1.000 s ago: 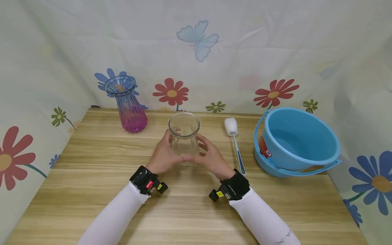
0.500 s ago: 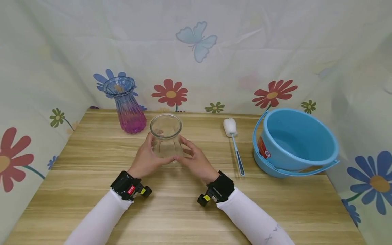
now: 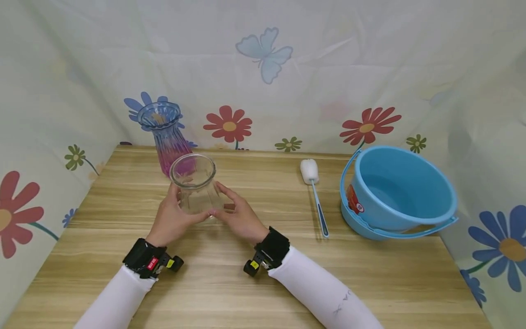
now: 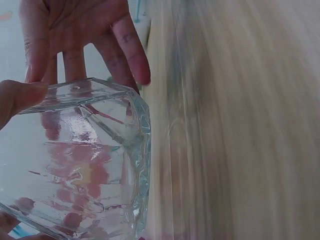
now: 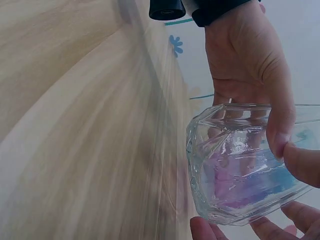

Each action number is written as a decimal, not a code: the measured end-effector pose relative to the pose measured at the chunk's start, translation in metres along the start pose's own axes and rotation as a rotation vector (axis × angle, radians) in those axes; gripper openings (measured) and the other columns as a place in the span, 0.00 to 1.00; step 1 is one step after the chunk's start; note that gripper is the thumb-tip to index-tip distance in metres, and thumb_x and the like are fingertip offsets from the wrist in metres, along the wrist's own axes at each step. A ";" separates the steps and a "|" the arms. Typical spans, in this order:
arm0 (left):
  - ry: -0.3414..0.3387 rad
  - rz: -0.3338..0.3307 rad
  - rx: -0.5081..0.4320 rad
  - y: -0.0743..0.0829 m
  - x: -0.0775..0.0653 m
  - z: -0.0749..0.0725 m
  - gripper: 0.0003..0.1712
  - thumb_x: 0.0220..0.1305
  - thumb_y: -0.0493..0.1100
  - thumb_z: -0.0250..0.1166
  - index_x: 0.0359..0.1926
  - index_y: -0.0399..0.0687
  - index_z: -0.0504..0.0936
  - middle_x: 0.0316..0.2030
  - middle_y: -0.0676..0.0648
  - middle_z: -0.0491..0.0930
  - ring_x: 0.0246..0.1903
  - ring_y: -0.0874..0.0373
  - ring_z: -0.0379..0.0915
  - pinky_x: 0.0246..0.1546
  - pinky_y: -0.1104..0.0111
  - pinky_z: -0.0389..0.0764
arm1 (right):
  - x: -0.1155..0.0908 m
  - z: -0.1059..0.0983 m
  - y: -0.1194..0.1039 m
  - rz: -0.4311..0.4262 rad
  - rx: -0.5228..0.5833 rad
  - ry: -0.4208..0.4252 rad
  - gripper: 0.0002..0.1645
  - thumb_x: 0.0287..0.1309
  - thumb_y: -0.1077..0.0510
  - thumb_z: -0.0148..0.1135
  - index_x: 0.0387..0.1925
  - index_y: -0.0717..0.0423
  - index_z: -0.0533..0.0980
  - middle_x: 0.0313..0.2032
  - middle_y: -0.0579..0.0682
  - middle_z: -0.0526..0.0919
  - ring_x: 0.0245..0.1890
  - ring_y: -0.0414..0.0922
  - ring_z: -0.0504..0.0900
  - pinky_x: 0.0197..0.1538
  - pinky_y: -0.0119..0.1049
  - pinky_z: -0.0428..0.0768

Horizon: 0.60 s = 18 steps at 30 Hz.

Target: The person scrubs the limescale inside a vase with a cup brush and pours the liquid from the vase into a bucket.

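Note:
A clear glass vase (image 3: 200, 199) stands upright between both hands, with its round rim on top. The left hand (image 3: 169, 220) grips its left side, and the right hand (image 3: 243, 219) grips its right side. Both thumbs meet at the front of the glass, with the other fingers spread around the sides. The vase's thick faceted base (image 4: 142, 165) is close to the tabletop in the wrist views; whether it touches I cannot tell. Just behind and to the left is a ribbed glass vase (image 3: 166, 141), blue above and pink below, its lower part partly behind the clear one.
A white sponge-headed bottle brush (image 3: 310, 172) with a blue handle lies right of centre on the wooden table (image 3: 230, 292). Further right stands a light blue bucket (image 3: 370, 201), its handle lowered to the front. A flower-printed curtain (image 3: 328, 68) surrounds the table.
Both hands have carried the clear glass vase leftward, from mid-table to near the blue-and-pink vase. The brush, the bucket and the coloured vase have stayed in place.

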State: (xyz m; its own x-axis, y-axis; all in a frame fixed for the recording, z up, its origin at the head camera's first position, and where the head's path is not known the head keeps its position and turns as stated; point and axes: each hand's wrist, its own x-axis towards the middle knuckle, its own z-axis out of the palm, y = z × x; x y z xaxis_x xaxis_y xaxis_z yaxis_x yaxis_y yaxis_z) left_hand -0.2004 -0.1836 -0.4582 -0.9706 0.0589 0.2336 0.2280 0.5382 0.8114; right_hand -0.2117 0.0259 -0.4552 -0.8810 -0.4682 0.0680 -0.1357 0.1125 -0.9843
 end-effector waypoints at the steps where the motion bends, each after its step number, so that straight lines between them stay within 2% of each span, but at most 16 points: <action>1: 0.002 -0.006 0.006 -0.002 -0.001 -0.002 0.65 0.39 0.63 0.79 0.73 0.66 0.49 0.66 0.40 0.64 0.61 0.43 0.59 0.55 0.34 0.65 | 0.001 0.003 0.000 -0.007 -0.003 -0.002 0.42 0.62 0.59 0.64 0.73 0.41 0.56 0.71 0.45 0.58 0.56 0.56 0.72 0.55 0.46 0.77; 4: 0.014 -0.017 0.017 -0.009 -0.004 -0.009 0.65 0.40 0.62 0.79 0.73 0.71 0.47 0.67 0.41 0.62 0.61 0.40 0.58 0.54 0.32 0.65 | 0.006 0.011 -0.001 -0.023 -0.030 -0.001 0.41 0.62 0.59 0.63 0.73 0.43 0.57 0.70 0.46 0.60 0.55 0.55 0.73 0.55 0.43 0.77; 9: 0.050 -0.034 0.015 -0.016 -0.008 -0.021 0.64 0.42 0.59 0.79 0.72 0.78 0.45 0.68 0.43 0.61 0.61 0.38 0.58 0.52 0.31 0.65 | 0.015 0.024 -0.004 -0.028 -0.102 0.001 0.39 0.63 0.56 0.63 0.72 0.40 0.59 0.69 0.46 0.61 0.56 0.53 0.73 0.56 0.39 0.77; 12: 0.069 -0.057 0.019 -0.021 -0.010 -0.028 0.64 0.42 0.58 0.79 0.72 0.79 0.44 0.69 0.44 0.59 0.61 0.38 0.58 0.53 0.31 0.64 | 0.021 0.033 -0.004 -0.044 -0.144 -0.014 0.38 0.64 0.55 0.61 0.72 0.39 0.58 0.70 0.48 0.61 0.57 0.54 0.71 0.57 0.41 0.76; 15: 0.090 -0.080 0.025 -0.025 -0.011 -0.035 0.65 0.42 0.57 0.79 0.73 0.76 0.44 0.69 0.44 0.58 0.61 0.36 0.57 0.53 0.31 0.63 | 0.028 0.041 -0.002 -0.062 -0.150 -0.053 0.38 0.66 0.53 0.59 0.73 0.42 0.55 0.71 0.50 0.58 0.58 0.55 0.70 0.58 0.44 0.75; 18: 0.119 -0.103 0.049 -0.029 -0.011 -0.042 0.64 0.42 0.56 0.80 0.73 0.67 0.46 0.69 0.40 0.58 0.60 0.34 0.58 0.52 0.31 0.65 | 0.034 0.049 -0.004 -0.073 -0.139 -0.092 0.39 0.68 0.53 0.57 0.74 0.47 0.53 0.72 0.52 0.56 0.60 0.55 0.68 0.60 0.47 0.74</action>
State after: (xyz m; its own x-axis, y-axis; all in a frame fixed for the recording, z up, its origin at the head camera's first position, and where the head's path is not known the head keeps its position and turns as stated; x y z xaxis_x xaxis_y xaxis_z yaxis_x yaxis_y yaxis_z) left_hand -0.1930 -0.2352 -0.4624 -0.9719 -0.0971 0.2145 0.1207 0.5771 0.8077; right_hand -0.2190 -0.0336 -0.4574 -0.8221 -0.5573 0.1165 -0.2644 0.1924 -0.9450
